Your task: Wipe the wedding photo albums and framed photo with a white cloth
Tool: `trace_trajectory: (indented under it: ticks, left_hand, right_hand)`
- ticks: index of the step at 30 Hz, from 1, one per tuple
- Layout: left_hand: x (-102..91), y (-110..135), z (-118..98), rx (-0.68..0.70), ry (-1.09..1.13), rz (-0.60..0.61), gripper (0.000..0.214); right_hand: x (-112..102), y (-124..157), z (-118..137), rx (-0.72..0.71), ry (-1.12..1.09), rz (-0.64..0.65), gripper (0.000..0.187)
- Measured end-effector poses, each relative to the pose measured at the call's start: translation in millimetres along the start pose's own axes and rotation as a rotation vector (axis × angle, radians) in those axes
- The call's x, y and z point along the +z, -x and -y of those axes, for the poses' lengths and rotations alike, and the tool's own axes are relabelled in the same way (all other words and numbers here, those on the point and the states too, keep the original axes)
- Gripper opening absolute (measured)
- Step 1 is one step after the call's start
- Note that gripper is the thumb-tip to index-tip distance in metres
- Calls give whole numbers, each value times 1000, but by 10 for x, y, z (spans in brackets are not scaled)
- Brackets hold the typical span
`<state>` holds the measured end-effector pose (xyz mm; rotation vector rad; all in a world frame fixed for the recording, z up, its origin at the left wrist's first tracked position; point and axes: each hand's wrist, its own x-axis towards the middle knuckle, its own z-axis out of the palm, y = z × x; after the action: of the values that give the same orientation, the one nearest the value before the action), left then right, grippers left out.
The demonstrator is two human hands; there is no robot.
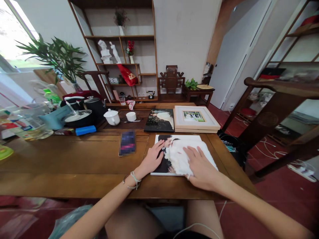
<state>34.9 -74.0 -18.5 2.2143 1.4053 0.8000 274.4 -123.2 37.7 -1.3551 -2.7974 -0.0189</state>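
A photo panel (pixel 161 168) with a picture of a couple lies flat near the table's front edge. My left hand (pixel 152 157) rests on its left part, fingers stretched out and holding nothing. A crumpled white cloth (pixel 178 154) covers the panel's right half and hangs over its right side. On top of that cloth lies my right hand (pixel 199 166), its fingers spread and a ring on one of them. Much of the picture is hidden beneath the cloth and my hands.
Behind the panel are a dark photo board (pixel 159 120) and a light-framed picture (pixel 196 119). A phone-like item (pixel 127 142), blurred out, lies left. Further left stand a white lidded cup (pixel 112 117), a blue box (pixel 85 130) and a kettle (pixel 94 105). A wooden chair (pixel 269 113) stands right.
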Motion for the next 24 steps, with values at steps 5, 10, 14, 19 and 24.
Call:
trace_trajectory:
  ticks: [5, 10, 14, 19, 24]
  left_hand:
    - [5, -5, 17, 27, 9, -18, 47]
    - [15, -23, 51, 2, 26, -14, 46]
    - [2, -54, 106, 13, 85, -13, 46]
    - [-14, -74, 211, 78, 142, -19, 44]
    - [-12, -77, 282, 122, 104, -6, 45]
  right_hand:
    - [-11, 54, 144, -26, -28, 10, 71]
    - [9, -267, 40, 82, 37, -7, 69]
    - [45, -443, 198, 150, 160, -33, 77]
    - [130, -362, 745, 42, 303, -21, 83]
    - [186, -231, 1106, -89, 365, -105, 74]
